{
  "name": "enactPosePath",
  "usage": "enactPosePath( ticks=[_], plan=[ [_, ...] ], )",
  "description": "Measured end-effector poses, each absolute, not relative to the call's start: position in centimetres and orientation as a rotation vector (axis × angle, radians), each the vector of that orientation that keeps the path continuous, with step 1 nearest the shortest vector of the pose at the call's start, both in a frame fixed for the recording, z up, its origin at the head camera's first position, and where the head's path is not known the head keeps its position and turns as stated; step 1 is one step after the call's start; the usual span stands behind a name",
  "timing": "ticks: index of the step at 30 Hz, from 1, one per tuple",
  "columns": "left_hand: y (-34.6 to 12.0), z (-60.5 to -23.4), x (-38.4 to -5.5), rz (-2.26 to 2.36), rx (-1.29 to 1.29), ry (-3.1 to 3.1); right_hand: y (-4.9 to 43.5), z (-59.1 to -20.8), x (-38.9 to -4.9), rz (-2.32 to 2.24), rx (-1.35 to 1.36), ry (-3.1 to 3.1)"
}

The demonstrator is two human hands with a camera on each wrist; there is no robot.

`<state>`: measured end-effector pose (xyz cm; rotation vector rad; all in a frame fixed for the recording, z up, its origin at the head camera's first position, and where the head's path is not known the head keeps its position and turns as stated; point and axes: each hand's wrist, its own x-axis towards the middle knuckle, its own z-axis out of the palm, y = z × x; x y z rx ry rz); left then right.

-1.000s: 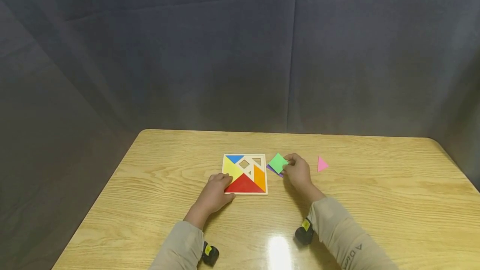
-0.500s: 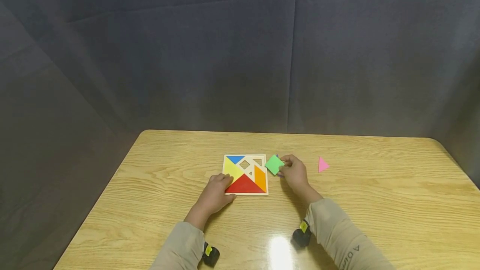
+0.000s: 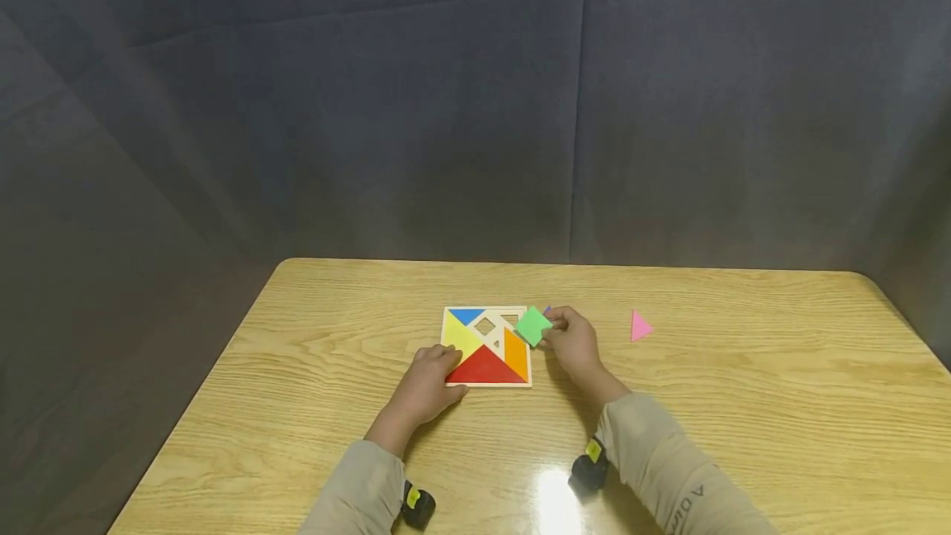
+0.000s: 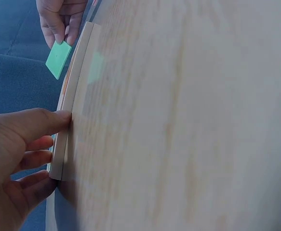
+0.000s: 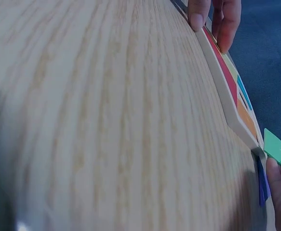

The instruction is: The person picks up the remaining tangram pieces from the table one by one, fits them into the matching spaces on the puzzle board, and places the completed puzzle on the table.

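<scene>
A wooden tangram board [image 3: 500, 332] lies on the table with blue [image 3: 466, 315], yellow [image 3: 459, 335], red [image 3: 484, 366] and orange [image 3: 516, 356] pieces set in it. Several cut-outs show bare in its upper right part. My left hand [image 3: 425, 382] grips the board's near left corner, thumb at the front edge [image 4: 63, 115] and fingers over the side. Between thumb and fingers my right hand [image 3: 578, 349] pinches a green square piece [image 3: 533, 326], tilted and overlapping the board's right rim. A purple piece [image 5: 262, 180] lies beside the board, mostly hidden by the right hand in the head view.
A pink triangle [image 3: 641, 326] lies on the wooden table [image 3: 758, 353], right of the right hand. Dark cloth [image 3: 416, 122] hangs behind the table's far edge. Each wrist wears a small black camera, such as the right one [image 3: 589, 473].
My right hand has carried the green square leftward, from above the purple piece to the board's right rim. The left hand has kept its hold on the corner.
</scene>
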<state>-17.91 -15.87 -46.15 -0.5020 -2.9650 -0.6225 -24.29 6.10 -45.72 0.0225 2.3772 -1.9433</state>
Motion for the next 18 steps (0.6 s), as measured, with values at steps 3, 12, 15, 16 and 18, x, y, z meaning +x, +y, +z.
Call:
enactPosePath(
  ticks=[3, 12, 15, 16, 18],
  plan=[
    [-15.9, -46.2, -17.9, -0.612, -0.498, -2.972, 5.9, -45.8, -24.3, -1.932, 0.012, 2.382],
    [-15.8, -45.9, -17.8, -0.616, -0.486, -2.98, 5.1, -45.9, -24.2, -1.925, -0.002, 2.416],
    [-15.8, -45.9, -17.9, -0.621, -0.488, -2.981, 4.9, -45.9, -24.2, -1.924, -0.001, 2.44],
    [-15.8, -45.9, -17.9, -0.618, -0.489, -2.982, 4.8, -45.9, -24.2, -1.927, -0.003, 2.441],
    [-15.8, -46.0, -17.9, -0.615, -0.487, -2.985, 4.6, -45.9, -24.2, -1.927, -0.013, 2.438]
  ],
)
